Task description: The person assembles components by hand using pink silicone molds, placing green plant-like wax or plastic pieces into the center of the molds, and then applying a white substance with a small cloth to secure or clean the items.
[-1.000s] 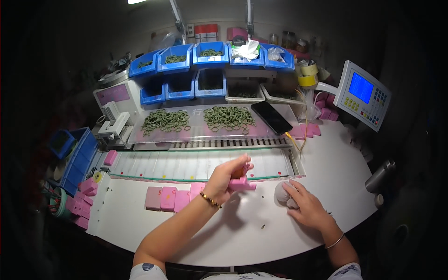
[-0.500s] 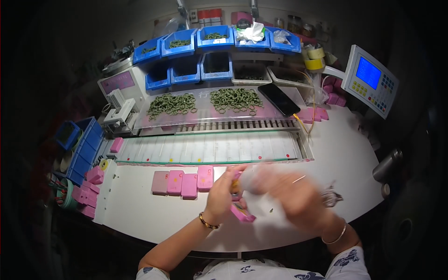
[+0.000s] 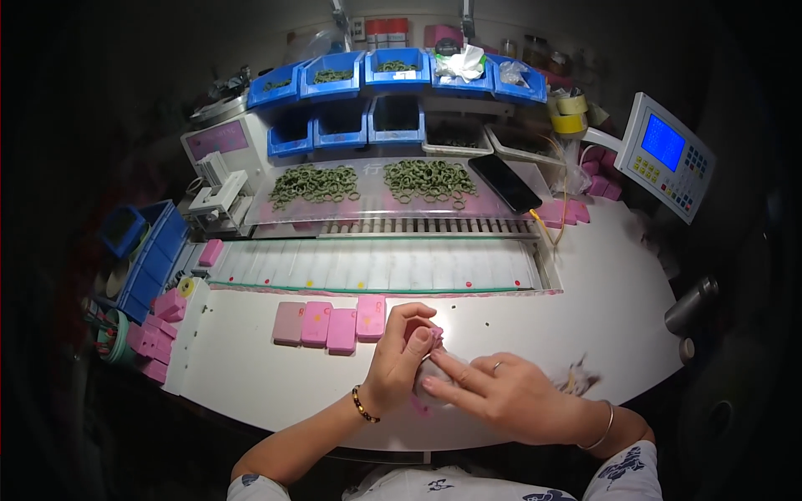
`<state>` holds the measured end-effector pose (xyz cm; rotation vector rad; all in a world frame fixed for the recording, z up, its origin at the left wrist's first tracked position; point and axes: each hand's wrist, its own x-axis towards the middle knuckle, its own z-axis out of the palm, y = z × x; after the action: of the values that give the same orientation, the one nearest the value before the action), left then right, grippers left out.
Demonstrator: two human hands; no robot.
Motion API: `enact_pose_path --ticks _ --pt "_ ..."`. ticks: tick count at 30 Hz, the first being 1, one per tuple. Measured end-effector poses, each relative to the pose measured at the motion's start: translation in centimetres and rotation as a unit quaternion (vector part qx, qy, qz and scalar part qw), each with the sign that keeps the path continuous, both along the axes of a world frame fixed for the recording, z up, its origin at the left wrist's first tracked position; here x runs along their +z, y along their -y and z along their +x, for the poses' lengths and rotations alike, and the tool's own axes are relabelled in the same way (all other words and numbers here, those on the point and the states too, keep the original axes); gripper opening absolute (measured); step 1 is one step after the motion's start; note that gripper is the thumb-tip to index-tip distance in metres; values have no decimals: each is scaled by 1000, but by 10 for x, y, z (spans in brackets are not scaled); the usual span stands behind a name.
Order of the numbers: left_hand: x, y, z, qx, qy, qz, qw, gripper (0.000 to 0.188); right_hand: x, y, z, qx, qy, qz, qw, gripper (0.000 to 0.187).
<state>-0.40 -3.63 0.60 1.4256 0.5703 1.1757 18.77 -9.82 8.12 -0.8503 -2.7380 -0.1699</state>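
Observation:
My left hand (image 3: 396,359) is closed around a small pink rubbery piece (image 3: 437,335), mostly hidden by its fingers and thumb. My right hand (image 3: 516,399), palm down, has its fingers pressed on a whitish, rounded pouch-like thing (image 3: 428,377) between the two hands. I cannot make out exactly what it is. Below it, a bit of another pink piece (image 3: 420,407) shows near the tabletop. Left of my hands, pink rectangular blocks (image 3: 342,331) lie side by side in a row, the leftmost one (image 3: 288,324) duller in colour.
Beyond the white table (image 3: 242,392) runs a flat conveyor strip (image 3: 376,269). A clear shelf holds heaps of green rings (image 3: 430,179) and a black phone (image 3: 505,184). Blue bins (image 3: 397,121) stand behind, a control panel (image 3: 666,154) at right. Pink blocks (image 3: 153,342) sit far left.
My right hand has slowed from a blurred motion and moved down and left, its fingers now on the whitish thing. The pink pieces at my left hand are now more covered.

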Motion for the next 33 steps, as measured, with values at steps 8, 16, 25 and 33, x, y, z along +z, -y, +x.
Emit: enact_pose_path --ticks 8,16,25,33 --pt "18 -26 -20 52 105 -189 975 35 -30 -14 62 -179 92 -10 980 49" --pt "3 -10 -7 -49 171 -261 949 36 -19 -31 28 -200 -146 -17 969 40" --pt "6 19 0 -58 81 -256 961 30 -38 -30 -28 -134 -313 16 940 14" --pt "-8 14 -5 -65 151 -316 934 38 -38 -32 -6 -179 -293 44 938 15"
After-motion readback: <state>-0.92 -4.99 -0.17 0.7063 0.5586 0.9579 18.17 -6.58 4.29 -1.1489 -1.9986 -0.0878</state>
